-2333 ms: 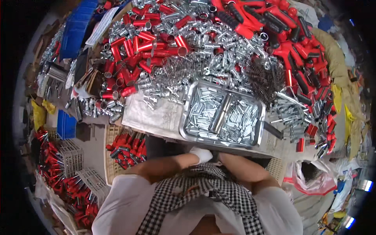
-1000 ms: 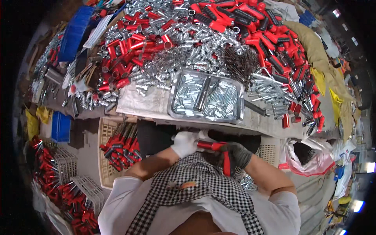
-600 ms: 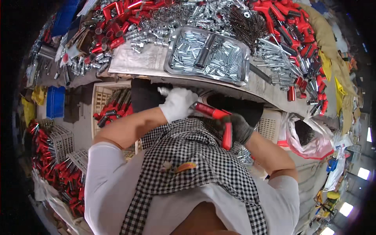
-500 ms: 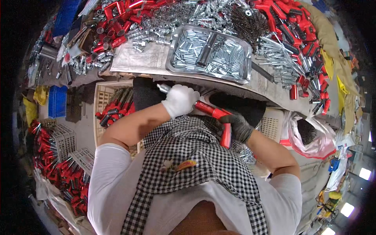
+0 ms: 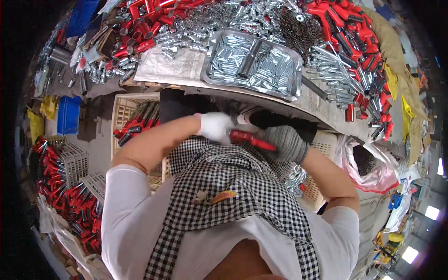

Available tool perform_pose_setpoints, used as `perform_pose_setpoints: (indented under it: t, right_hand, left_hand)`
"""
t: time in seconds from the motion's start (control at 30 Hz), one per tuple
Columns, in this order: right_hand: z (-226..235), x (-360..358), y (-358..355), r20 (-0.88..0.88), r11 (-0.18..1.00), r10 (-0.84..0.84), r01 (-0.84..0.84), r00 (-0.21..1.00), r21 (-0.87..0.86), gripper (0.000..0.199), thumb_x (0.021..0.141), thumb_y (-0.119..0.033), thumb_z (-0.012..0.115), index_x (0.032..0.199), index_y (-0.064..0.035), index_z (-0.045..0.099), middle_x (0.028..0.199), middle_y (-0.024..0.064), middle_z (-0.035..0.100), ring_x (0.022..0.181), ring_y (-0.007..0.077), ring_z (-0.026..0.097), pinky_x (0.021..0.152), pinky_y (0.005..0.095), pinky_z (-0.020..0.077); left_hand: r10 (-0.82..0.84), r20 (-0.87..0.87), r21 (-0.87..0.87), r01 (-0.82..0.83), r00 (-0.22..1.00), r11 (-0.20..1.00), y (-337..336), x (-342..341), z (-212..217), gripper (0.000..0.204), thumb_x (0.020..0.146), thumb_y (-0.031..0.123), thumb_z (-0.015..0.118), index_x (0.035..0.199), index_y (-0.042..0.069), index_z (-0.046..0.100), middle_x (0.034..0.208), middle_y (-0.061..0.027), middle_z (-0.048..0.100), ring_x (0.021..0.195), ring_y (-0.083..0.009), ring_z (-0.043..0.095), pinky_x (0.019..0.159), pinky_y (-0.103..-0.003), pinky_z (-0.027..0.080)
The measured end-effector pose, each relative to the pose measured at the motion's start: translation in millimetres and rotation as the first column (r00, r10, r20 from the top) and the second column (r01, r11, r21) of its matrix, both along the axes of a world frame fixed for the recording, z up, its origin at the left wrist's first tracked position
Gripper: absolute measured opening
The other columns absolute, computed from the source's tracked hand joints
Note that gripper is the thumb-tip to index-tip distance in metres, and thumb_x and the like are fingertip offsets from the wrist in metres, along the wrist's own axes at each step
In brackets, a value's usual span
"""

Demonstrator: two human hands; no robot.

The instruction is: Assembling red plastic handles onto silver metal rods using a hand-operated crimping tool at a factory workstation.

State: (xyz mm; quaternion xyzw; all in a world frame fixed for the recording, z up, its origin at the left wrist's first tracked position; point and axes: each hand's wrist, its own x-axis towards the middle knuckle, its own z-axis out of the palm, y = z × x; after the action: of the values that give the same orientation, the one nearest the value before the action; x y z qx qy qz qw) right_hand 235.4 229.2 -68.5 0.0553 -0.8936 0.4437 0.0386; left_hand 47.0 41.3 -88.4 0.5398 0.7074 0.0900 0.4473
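Note:
A red, barrel-shaped tool (image 5: 247, 138) with a pistol-like build lies between my hands, in front of my apron. My right hand (image 5: 287, 142), in a dark grey glove, is closed around its right end and hides the grip. My left hand (image 5: 216, 127), in a white glove, is slightly blurred, its fingers closed at the barrel's left end. A small pale round part (image 5: 241, 119) shows just beyond the barrel, under the bench edge.
On the bench ahead, a metal tray (image 5: 205, 70) holds many short silver pins and a dark tube. Red tool bodies (image 5: 345, 35), springs (image 5: 298, 30) and metal fittings are heaped around it. Crates with red tools (image 5: 74, 161) stand left; a pink-white sack (image 5: 373, 168) sits right.
My left hand has come down and right towards the barrel; the silver piece jutting past it no longer shows. The red tool has turned, and its downward red handle is now hidden.

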Motion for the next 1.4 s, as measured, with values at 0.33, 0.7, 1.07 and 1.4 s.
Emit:
perform_pose_setpoints:
  t: [0.33,0.7,1.07,1.4]
  right_hand:
    - [17,-2,-6,0.714,0.46,0.119,0.599,0.69,-0.655,0.05,0.078,-0.011,0.069,0.126,-0.0068,0.056,0.09,0.0067,0.063,0.069,0.0177,0.061,0.068,0.0336,0.0544]
    - [65,-19,-2,0.007,0.68,0.529,-0.429,0.849,0.595,0.055,0.069,-0.019,0.073,0.122,-0.0143,0.062,0.082,0.0103,0.061,0.066,0.0306,0.06,0.061,0.0386,0.0499]
    - [46,6,-19,0.619,-0.13,0.408,0.713,0.672,-0.689,0.043,0.078,-0.014,0.068,0.117,-0.0014,0.054,0.084,0.0087,0.061,0.071,0.0213,0.062,0.065,0.0374,0.0559]
    - [147,-29,18,0.241,0.8,0.141,-0.254,0.96,0.543,0.049,0.072,-0.022,0.071,0.119,-0.0125,0.061,0.093,0.0167,0.068,0.081,0.035,0.066,0.072,0.0458,0.0525]
  left_hand:
    - [0.497,-0.435,0.813,0.091,0.751,0.574,-9,1,-17,0.02,0.062,0.022,0.073,0.077,0.011,0.066,0.069,-0.0101,0.062,0.065,-0.0323,0.063,0.058,-0.044,0.046]
    - [0.049,0.55,-0.365,0.187,0.834,0.912,-12,-5,7,0.025,0.077,0.025,0.075,0.076,0.002,0.065,0.059,-0.0025,0.057,0.05,-0.0125,0.053,0.047,-0.028,0.042]
    - [0.414,-0.493,0.702,0.069,0.766,0.709,-6,2,7,0.017,0.068,0.025,0.073,0.073,0.012,0.066,0.064,-0.0121,0.06,0.059,-0.0332,0.061,0.055,-0.043,0.047]
    - [0.243,0.135,0.547,-0.277,0.961,0.79,1,23,30,0.028,0.072,0.029,0.08,0.078,0.006,0.066,0.071,-0.0173,0.064,0.066,-0.0366,0.064,0.064,-0.041,0.052]
